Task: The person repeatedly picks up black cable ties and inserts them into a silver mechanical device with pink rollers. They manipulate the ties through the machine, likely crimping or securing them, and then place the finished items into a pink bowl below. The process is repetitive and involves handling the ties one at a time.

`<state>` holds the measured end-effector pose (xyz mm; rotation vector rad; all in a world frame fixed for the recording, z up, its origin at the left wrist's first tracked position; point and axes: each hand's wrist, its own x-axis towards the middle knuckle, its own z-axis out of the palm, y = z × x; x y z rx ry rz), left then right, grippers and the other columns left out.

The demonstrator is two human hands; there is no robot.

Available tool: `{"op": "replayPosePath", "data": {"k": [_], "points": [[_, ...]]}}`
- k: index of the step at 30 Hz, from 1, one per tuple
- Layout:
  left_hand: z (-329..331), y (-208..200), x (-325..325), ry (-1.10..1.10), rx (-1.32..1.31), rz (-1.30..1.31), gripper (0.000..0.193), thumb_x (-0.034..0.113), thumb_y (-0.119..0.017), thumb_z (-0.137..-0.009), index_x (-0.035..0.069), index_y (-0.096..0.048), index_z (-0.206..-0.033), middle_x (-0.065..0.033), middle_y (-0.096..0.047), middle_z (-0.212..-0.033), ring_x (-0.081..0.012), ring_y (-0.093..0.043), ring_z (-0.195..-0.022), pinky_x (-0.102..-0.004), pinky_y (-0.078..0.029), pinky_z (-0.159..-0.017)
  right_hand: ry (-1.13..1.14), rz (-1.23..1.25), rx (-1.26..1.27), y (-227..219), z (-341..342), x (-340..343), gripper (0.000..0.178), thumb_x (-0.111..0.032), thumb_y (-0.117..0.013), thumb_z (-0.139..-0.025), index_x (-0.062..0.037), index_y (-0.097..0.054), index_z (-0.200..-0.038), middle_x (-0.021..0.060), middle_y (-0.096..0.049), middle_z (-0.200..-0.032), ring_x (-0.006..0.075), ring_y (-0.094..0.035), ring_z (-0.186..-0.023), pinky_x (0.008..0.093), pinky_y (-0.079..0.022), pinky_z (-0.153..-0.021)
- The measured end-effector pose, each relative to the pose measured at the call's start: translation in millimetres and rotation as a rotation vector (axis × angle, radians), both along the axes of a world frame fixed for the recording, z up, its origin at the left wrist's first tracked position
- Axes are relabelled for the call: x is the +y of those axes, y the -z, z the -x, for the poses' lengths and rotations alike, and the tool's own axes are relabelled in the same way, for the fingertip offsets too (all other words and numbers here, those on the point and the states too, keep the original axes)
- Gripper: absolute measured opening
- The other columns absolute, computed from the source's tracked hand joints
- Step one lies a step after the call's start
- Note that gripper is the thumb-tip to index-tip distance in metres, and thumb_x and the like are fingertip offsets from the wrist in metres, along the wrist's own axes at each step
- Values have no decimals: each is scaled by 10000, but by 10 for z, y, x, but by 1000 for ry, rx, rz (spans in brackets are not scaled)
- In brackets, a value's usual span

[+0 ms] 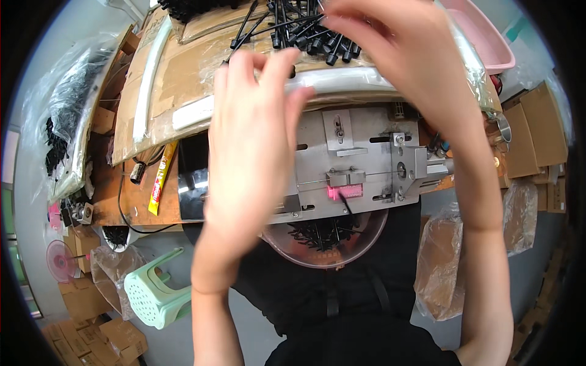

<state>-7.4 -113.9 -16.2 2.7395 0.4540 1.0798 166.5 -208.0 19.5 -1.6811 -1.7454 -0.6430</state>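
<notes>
My left hand [253,128] is over the near edge of a raised cardboard-covered board, its fingers bent and the thumb apart from them. A small dark tip shows beyond its index finger; I cannot make out what it belongs to. At the far side my right hand [403,49] reaches into a pile of thin black rods with knobbed ends [314,39], fingertips closed on the end of one rod. Below, a metal jig [372,165] bears a small block with a pink piece [346,192], where a black rod sticks out toward me.
A clear bowl [278,247] of black parts sits at my lap, below the bench edge. A yellow tube [162,177] and a cable lie on the orange bench at left. A pink basket [482,33] stands far right. A green stool [155,293] and cardboard boxes [91,335] are on the floor.
</notes>
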Motion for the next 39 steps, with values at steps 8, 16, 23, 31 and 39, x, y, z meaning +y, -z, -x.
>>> {"op": "replayPosePath", "data": {"k": [8, 16, 23, 31, 39], "points": [[-57, -186, 422, 212, 189, 274, 209, 73, -702, -832, 42, -711, -1039, -60, -586, -823, -157, -562, -750, -290, -472, -724, 195, 800, -311, -508, 175, 1328, 244, -80, -692, -801, 29, -706, -1018, 208, -708, -1000, 304, -711, -908, 380, -588, -752], [97, -245, 589, 263, 70, 820, 189, 90, -702, -886, 4, -715, -1053, 32, -612, -846, -47, -517, -776, -204, -426, -703, 362, 255, -552, -901, -304, 924, 118, 11, -610, -744, 22, -703, -817, 233, -691, -848, 335, -700, -843, 404, -570, -751], [137, -96, 174, 139, -123, 242, 272, -40, -720, -772, 27, -721, -1036, -19, -592, -819, -85, -494, -706, -216, -426, -653, 195, -24, -333, -826, -948, 246, 97, -81, -654, -785, -14, -706, -832, 203, -676, -778, 306, -676, -739, 392, -535, -702], [599, 796, -1146, 144, 132, 93, 570, 9, -649, -791, -113, -498, -1327, -81, -521, -864, -199, -525, -752, -295, -474, -729, 393, -304, 1108, -683, 166, -380, 385, -303, -629, -938, -11, -622, -1190, 160, -699, -1073, 260, -712, -862, 332, -569, -717], [513, 953, -1314, 3, 356, 143, 665, -9, -693, -769, -82, -441, -1380, -110, -506, -943, -248, -509, -842, -368, -453, -758, 2, -395, 926, 63, -222, -1212, 264, -157, -560, -983, 8, -612, -1182, 160, -691, -1047, 205, -682, -877, 227, -491, -637]]}}
